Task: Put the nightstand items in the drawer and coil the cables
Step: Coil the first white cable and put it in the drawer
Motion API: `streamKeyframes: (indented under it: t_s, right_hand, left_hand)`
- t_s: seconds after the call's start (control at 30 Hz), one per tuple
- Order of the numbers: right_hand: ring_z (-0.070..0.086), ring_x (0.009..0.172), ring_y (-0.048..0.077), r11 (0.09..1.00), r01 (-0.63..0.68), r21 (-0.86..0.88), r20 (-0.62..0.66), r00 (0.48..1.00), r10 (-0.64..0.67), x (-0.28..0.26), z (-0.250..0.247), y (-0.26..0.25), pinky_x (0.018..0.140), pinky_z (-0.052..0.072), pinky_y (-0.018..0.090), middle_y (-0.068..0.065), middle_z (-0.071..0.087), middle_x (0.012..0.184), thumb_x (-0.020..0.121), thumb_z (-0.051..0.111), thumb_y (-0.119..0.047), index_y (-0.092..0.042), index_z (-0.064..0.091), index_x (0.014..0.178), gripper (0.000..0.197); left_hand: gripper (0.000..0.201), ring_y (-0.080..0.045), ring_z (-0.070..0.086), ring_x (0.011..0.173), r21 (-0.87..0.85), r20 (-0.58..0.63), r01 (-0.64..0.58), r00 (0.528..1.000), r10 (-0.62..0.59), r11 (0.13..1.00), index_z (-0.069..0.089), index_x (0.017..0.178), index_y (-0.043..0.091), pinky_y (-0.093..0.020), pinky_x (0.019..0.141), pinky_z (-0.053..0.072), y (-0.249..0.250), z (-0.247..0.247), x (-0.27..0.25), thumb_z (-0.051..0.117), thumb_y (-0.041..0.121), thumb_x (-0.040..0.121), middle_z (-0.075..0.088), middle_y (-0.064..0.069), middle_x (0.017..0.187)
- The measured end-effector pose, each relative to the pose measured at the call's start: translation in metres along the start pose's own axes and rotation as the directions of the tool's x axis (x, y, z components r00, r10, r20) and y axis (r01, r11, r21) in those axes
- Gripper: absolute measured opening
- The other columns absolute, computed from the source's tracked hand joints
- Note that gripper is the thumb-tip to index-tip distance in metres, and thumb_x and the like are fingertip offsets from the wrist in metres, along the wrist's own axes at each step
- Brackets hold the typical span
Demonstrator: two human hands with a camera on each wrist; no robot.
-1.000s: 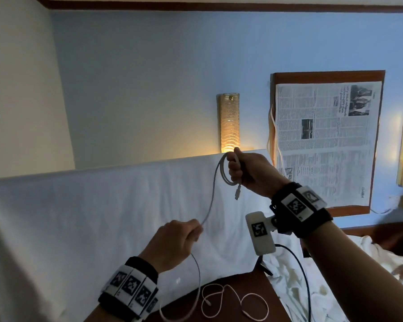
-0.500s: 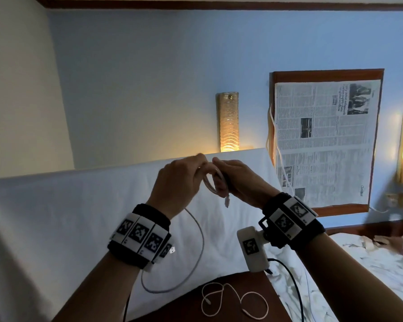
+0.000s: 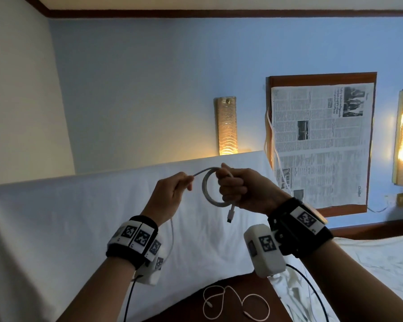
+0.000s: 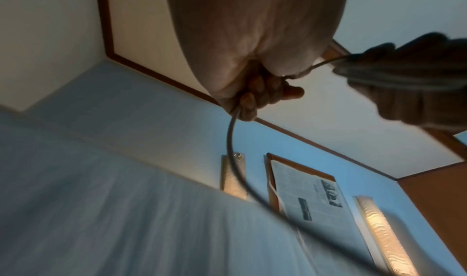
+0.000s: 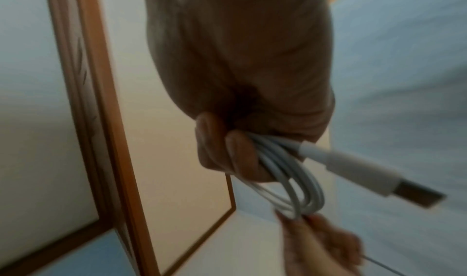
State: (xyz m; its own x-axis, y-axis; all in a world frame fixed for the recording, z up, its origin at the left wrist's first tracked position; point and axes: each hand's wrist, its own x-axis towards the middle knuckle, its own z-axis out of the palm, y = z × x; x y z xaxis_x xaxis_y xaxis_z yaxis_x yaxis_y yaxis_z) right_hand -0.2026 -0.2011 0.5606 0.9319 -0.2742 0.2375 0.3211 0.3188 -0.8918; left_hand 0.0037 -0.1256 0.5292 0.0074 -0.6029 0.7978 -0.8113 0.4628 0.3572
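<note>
The right hand point(image 3: 247, 189) is fisted round a white cable point(image 3: 207, 189), wound into a small coil that hangs out of the left side of the grip; the right wrist view shows several loops bunched under the fingers point(image 5: 237, 154). The plug point(image 3: 230, 214) dangles below the fist. The left hand point(image 3: 172, 194), just beside it, pinches the free run of cable, which trails down past that wrist. A second cable point(image 3: 235, 303) lies loose on the tabletop point(image 3: 184, 314) below.
</note>
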Motion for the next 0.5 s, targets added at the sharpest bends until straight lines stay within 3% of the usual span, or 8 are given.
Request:
streamKeyframes:
  t_s: [0.1, 0.2, 0.27, 0.33, 0.37, 0.43, 0.5]
  right_hand:
    - [0.032, 0.040, 0.004, 0.987, 0.062, 0.145, 0.013, 0.998, -0.064, -0.005, -0.009, -0.007, 0.046, 0.032, 0.017, -0.008, 0.042, 0.048, 0.104, 0.027, -0.029, -0.015, 0.051, 0.079, 0.037]
    - [0.039, 0.040, 0.004, 0.971, 0.138, 0.193, -0.049, 0.990, -0.131, -0.007, -0.015, -0.012, 0.046, 0.033, 0.016, -0.007, 0.041, 0.049, 0.104, 0.027, -0.030, -0.016, 0.047, 0.080, 0.035]
    - [0.037, 0.039, 0.004, 0.971, 0.199, 0.130, -0.150, 0.972, -0.179, -0.005, -0.016, -0.015, 0.045, 0.030, 0.016, -0.008, 0.039, 0.049, 0.105, 0.026, -0.032, -0.017, 0.045, 0.078, 0.036]
    - [0.033, 0.040, 0.005, 0.973, 0.231, -0.031, -0.269, 0.935, -0.230, 0.001, -0.014, -0.015, 0.046, 0.028, 0.017, -0.008, 0.038, 0.049, 0.105, 0.025, -0.034, -0.016, 0.044, 0.077, 0.039]
    - [0.033, 0.041, 0.006, 0.968, 0.223, -0.118, -0.314, 0.916, -0.250, 0.005, -0.012, -0.013, 0.048, 0.027, 0.018, -0.007, 0.039, 0.050, 0.105, 0.026, -0.035, -0.015, 0.045, 0.076, 0.040]
    - [0.037, 0.044, 0.009, 0.943, 0.174, -0.285, -0.350, 0.896, -0.272, 0.011, -0.008, -0.007, 0.049, 0.031, 0.019, -0.001, 0.044, 0.054, 0.105, 0.029, -0.034, -0.012, 0.047, 0.075, 0.042]
    - [0.046, 0.046, 0.014, 0.867, 0.123, -0.483, -0.330, 0.891, -0.311, 0.016, -0.004, 0.000, 0.052, 0.038, 0.025, 0.005, 0.050, 0.057, 0.105, 0.031, -0.035, -0.008, 0.049, 0.076, 0.044]
  left_hand:
    - [0.034, -0.008, 0.032, 0.046, 0.019, 0.031, 0.103, 0.994, -0.104, 0.994, 0.053, 0.074, 0.017, -0.020, 0.049, 0.032, -0.027, 0.001, -0.020, 0.041, 0.036, 0.099, 0.035, 0.008, 0.051]
    - [0.028, -0.007, 0.032, 0.045, -0.041, 0.071, 0.272, 0.960, -0.269, 0.961, 0.054, 0.076, 0.019, -0.025, 0.049, 0.033, -0.044, 0.008, -0.039, 0.045, 0.031, 0.100, 0.038, 0.008, 0.051]
    - [0.030, -0.009, 0.032, 0.042, -0.098, 0.168, 0.427, 0.897, -0.408, 0.899, 0.053, 0.075, 0.014, -0.025, 0.046, 0.030, -0.038, 0.014, -0.051, 0.045, 0.030, 0.100, 0.040, 0.007, 0.052]
    - [0.031, -0.008, 0.033, 0.039, -0.044, 0.327, 0.502, 0.824, -0.462, 0.864, 0.051, 0.075, 0.013, -0.022, 0.040, 0.029, -0.023, 0.021, -0.060, 0.041, 0.026, 0.101, 0.043, 0.002, 0.057]
    - [0.030, -0.008, 0.036, 0.040, 0.044, 0.415, 0.470, 0.794, -0.444, 0.882, 0.052, 0.074, 0.015, -0.021, 0.041, 0.031, -0.013, 0.024, -0.062, 0.040, 0.024, 0.100, 0.045, 0.001, 0.059]
    - [0.033, -0.008, 0.042, 0.048, 0.185, 0.567, 0.275, 0.754, -0.331, 0.944, 0.052, 0.070, 0.018, -0.023, 0.050, 0.038, 0.010, 0.026, -0.061, 0.042, 0.029, 0.098, 0.049, 0.006, 0.060]
    - [0.037, -0.006, 0.040, 0.051, 0.185, 0.629, 0.117, 0.749, -0.209, 0.976, 0.051, 0.067, 0.016, -0.020, 0.055, 0.036, 0.033, 0.023, -0.053, 0.044, 0.036, 0.098, 0.047, 0.008, 0.056]
